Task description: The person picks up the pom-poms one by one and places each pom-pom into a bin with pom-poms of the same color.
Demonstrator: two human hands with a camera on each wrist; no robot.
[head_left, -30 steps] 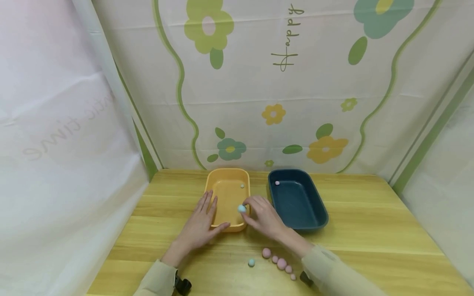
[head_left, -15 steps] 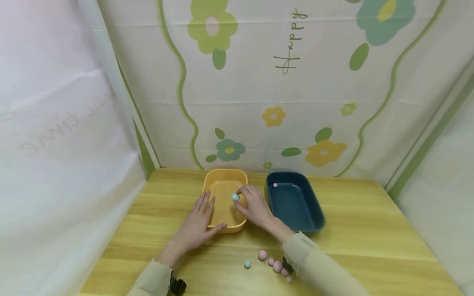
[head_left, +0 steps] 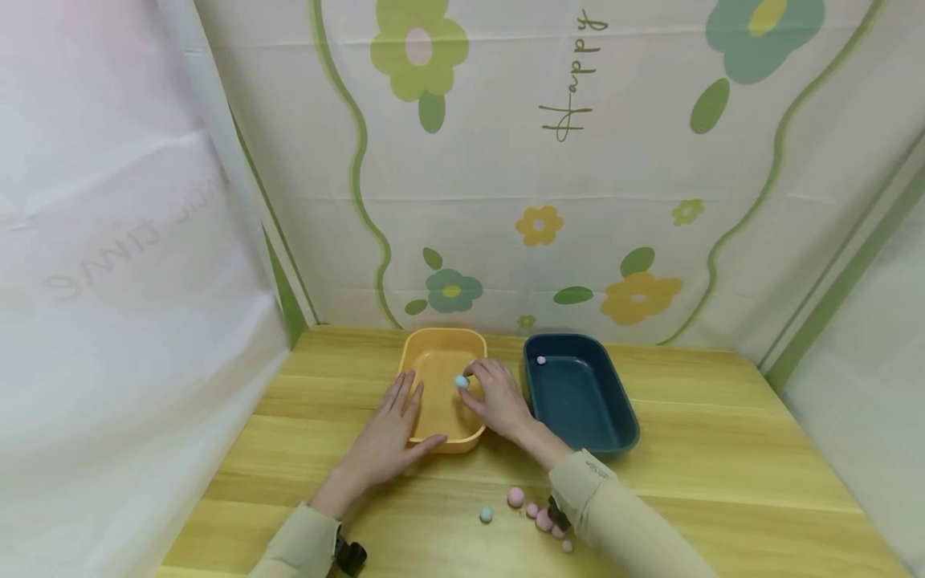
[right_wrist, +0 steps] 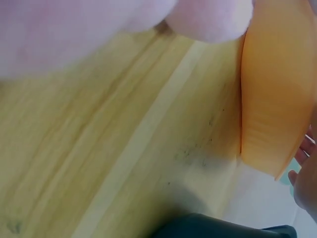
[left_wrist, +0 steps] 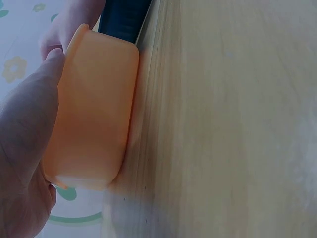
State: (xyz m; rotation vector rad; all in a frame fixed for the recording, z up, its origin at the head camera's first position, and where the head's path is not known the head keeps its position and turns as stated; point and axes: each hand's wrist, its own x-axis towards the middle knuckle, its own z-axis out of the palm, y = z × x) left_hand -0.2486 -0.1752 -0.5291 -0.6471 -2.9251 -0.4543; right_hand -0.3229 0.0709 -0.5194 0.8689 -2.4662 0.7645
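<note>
A light blue ball [head_left: 461, 381] is pinched between the thumb and fingers of my right hand [head_left: 502, 401], above the right half of a yellow-orange tray [head_left: 463, 444]. My left hand [head_left: 383, 443] rests on that tray's left side and near corner, its fingers fairly straight and the thumb along the near rim. The left wrist view has the tray's outer wall [left_wrist: 96, 104] beside my left thumb. In the right wrist view the pinched ball is not visible.
To the right stands a dark blue tray [head_left: 581, 405] with a small pink ball [head_left: 541, 360] inside. Several pink balls [head_left: 515, 498], partly behind my right wrist, and one light blue-green ball [head_left: 486, 514] lie on the wooden table [head_left: 289, 449]. A patterned curtain [head_left: 462, 177] hangs behind.
My right hand has moved left and farther over the yellow-orange tray with the light blue ball. It now hides a small ball seen earlier inside that tray. My left hand stays put.
</note>
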